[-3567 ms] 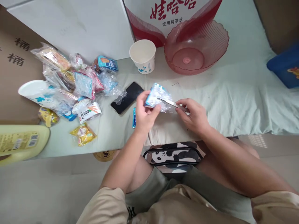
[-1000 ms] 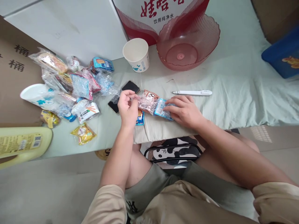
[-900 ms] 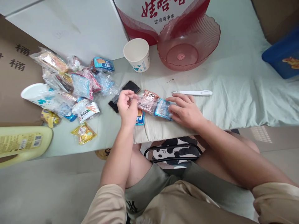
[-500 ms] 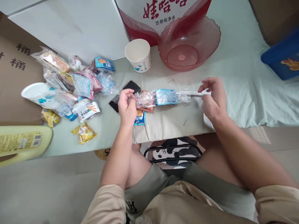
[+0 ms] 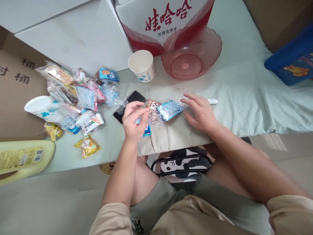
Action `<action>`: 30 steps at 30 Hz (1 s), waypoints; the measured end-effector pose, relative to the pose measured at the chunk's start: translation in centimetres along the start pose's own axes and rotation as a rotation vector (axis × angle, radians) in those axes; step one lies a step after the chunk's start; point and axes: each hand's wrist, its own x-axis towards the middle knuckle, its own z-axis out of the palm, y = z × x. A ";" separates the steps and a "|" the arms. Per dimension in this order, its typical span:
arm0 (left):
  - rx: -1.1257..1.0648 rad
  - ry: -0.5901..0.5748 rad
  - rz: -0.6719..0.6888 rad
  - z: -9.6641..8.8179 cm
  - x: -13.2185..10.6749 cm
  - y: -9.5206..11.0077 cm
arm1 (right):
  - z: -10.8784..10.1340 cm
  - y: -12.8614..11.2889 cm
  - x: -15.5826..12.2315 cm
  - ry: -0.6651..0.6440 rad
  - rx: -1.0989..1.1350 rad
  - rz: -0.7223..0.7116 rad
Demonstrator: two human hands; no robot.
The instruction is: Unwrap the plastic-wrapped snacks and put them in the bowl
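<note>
Right hand has returned from the white pen to centre frame, fingers spread beside the blue packet, while left hand pinches its clear wrapper.

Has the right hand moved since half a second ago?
Yes. The right hand has shifted left along the white pen, off its cap end, towards the blue packet.
</note>
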 end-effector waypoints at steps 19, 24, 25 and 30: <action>-0.025 -0.308 -0.018 -0.7 0.1 0.6 | -1.7 -1.3 -0.8 0.007 0.040 -0.301; -0.279 -0.343 -0.278 -1.2 -0.1 0.5 | -1.9 -1.3 -0.9 -0.386 0.098 -0.354; -0.306 -0.373 -0.356 -1.2 -0.1 0.4 | -1.8 -1.3 -0.9 -0.446 0.080 -0.337; -0.102 -0.604 -0.459 -0.6 -0.6 0.3 | -1.9 -1.5 -1.3 -0.471 0.034 -0.273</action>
